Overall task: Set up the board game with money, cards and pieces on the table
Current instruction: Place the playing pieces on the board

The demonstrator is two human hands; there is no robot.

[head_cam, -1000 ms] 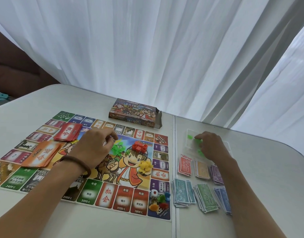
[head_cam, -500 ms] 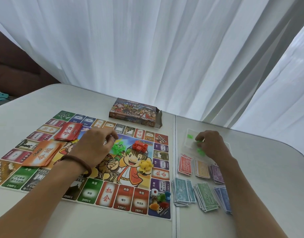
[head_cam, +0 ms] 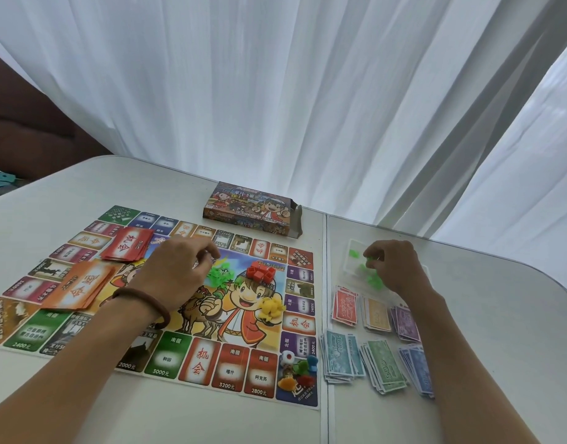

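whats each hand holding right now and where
Right hand appears to pinch a green piece at its fingertips, over the clear bag. Left hand, curled over the board: cannot tell.

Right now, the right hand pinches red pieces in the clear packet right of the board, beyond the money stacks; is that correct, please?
Not quite: the head view shows green pieces, not red, pinched by the right hand in the clear packet. It does lie right of the board, beyond the money stacks.
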